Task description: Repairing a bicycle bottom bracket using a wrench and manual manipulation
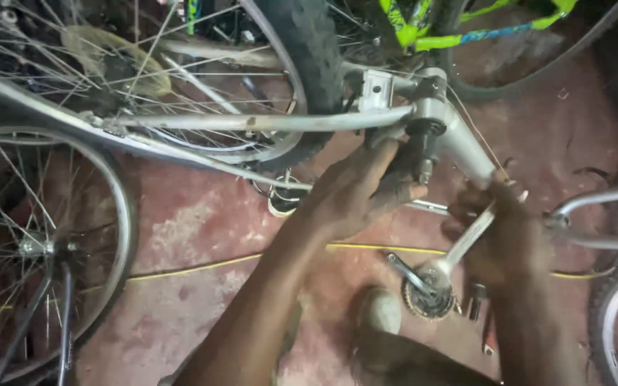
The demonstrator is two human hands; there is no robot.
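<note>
Looking down: a person's two bare hands work at the bottom bracket of a silver bicycle frame (252, 121) that lies over a worn red floor (194, 229).

Left hand (355, 193): curled around the dark bottom bracket spindle (422, 154), fingers wrapped under it and thumb alongside; it seems to steady the part so that it cannot turn.

Right hand (498, 229): closed around the handle of a flat silver wrench (470, 239), which slants from the hand down and toward the near side. Gripped at the upper end, likely for leverage.

Bottom bracket shell (430, 114): centre right, where the frame tubes meet, just above the left hand.

Crankset (427, 297): a toothed chainring with its crank arm lies on the floor near the right hand, apart from the frame, apparently taken off to reach the spindle.

Small parts (475, 300): dark metal pieces lie just right of the chainring, within reach.

Shoe (379, 311): a foot planted on the floor, near, between the arms.

Surroundings: a knobbly tyre (309, 57) far centre, a spoked wheel (44, 243) at left, a green frame (466, 32) far right, a yellow cable (194, 268) across the floor.
</note>
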